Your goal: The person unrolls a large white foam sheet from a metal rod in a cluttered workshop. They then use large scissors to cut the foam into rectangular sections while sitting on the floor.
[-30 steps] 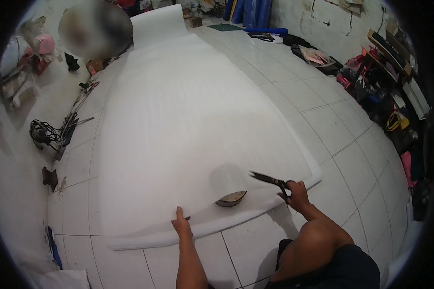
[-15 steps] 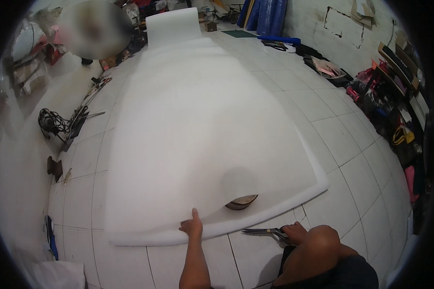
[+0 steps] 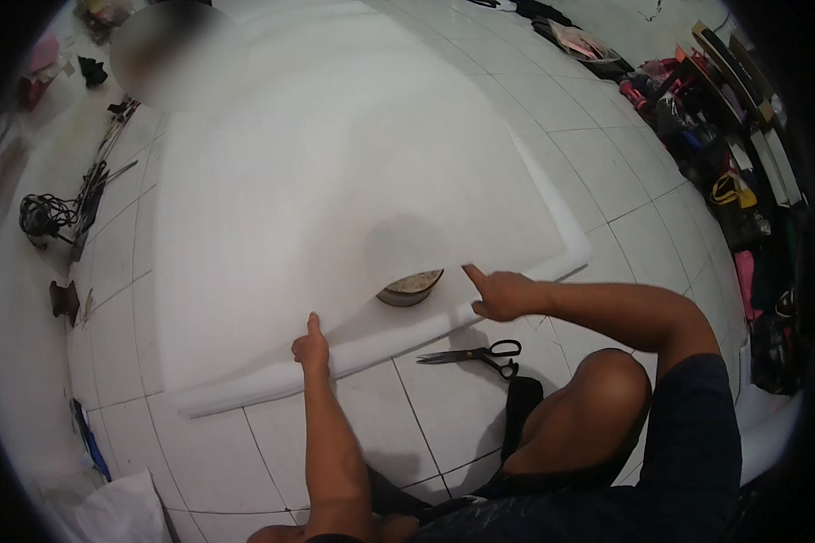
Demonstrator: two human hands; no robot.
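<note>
A broad white foam sheet [image 3: 272,199] lies over another white layer [image 3: 244,395] on the floor. My left hand [image 3: 311,349] grips the upper sheet near its front edge, thumb up and the other fingers curled. Bent in from the right, my right arm brings my right hand [image 3: 507,297] to the sheet's edge; a finger points out and the thumb stands apart. Between the hands sits a round brown object [image 3: 411,289]; the sheet covers its far part, which shows faintly through. Black-handled scissors [image 3: 473,356] lie on the tiles by my knee, untouched.
Along the left wall lie a coiled black cable [image 3: 45,217], a dark spool-like block [image 3: 64,300] and a blue item [image 3: 91,443]. Piled bags and boxes [image 3: 697,127] line the right wall. A white bag-like bundle [image 3: 122,511] is at the lower left.
My right hand has let go of the scissors, leaving them on the floor, and moved up to the sheet's edge. My left hand stays at the sheet. The view has tilted down.
</note>
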